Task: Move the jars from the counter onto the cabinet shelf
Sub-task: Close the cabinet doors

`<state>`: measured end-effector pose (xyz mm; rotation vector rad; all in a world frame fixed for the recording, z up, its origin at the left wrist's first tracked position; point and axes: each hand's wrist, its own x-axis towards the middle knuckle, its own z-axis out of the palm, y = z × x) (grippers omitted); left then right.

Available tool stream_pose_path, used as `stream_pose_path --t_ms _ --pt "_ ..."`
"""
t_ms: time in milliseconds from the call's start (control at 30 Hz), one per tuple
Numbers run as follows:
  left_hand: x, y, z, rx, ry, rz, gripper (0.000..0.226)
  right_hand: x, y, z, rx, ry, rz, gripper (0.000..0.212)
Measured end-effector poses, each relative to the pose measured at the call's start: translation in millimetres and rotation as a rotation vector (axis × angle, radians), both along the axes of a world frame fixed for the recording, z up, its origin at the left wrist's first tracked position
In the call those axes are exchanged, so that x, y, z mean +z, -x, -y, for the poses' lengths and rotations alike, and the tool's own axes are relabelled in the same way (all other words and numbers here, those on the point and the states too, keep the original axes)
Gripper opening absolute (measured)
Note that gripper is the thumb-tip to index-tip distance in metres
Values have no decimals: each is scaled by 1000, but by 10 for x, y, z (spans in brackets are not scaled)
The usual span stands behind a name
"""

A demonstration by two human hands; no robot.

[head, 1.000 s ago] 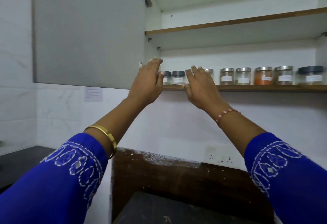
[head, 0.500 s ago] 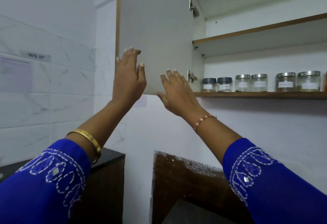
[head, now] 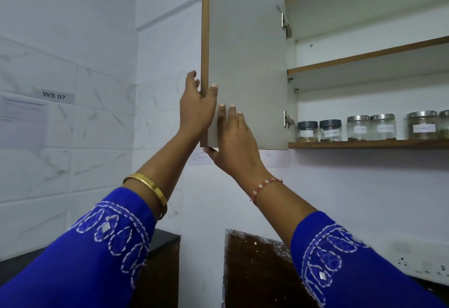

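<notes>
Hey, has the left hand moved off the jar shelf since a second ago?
Yes. The left hand went left from the shelf front and now grips the free edge of the cabinet door.

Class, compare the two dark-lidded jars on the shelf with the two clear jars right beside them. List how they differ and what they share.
The dark-lidded jars have grey-blue lids; the clear jars beside them have shiny metal lids. The dark-lidded jars look shorter; the metal-lidded ones stand a little taller. The dark-lidded pair sits nearest the door hinge, the other pair further right. All stand upright on the shelf with white labels.
</notes>
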<state>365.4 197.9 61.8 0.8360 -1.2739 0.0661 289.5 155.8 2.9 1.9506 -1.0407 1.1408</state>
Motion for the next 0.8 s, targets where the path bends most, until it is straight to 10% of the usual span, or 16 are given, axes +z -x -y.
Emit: stream_pose_path --t_ms 800 --pt "-191 1253 -171 -107 106 78 57 -191 983 -175 407 53 410 74"
